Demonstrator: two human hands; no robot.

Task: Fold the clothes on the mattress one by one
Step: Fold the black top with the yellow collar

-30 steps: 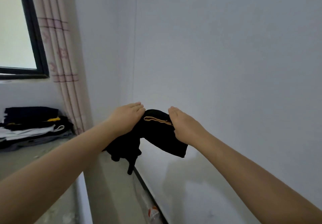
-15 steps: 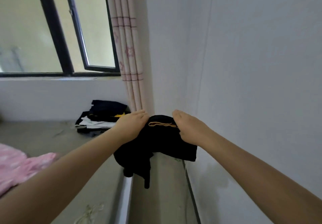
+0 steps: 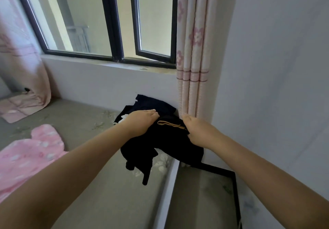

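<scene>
Both hands hold one black garment [image 3: 160, 150] in the air just in front of the stack of folded clothes [image 3: 151, 104], near the mattress [image 3: 89, 184] corner. The left hand [image 3: 142, 122] and right hand [image 3: 199, 132] each grip its upper edge, either side of a tan neck band [image 3: 169, 124]. It appears soft, light and limp, with ends dangling; holding it at the corners seems best. Count: one stack, layers uncertain; one pink garment [image 3: 30, 155] well to the stack's left.
</scene>
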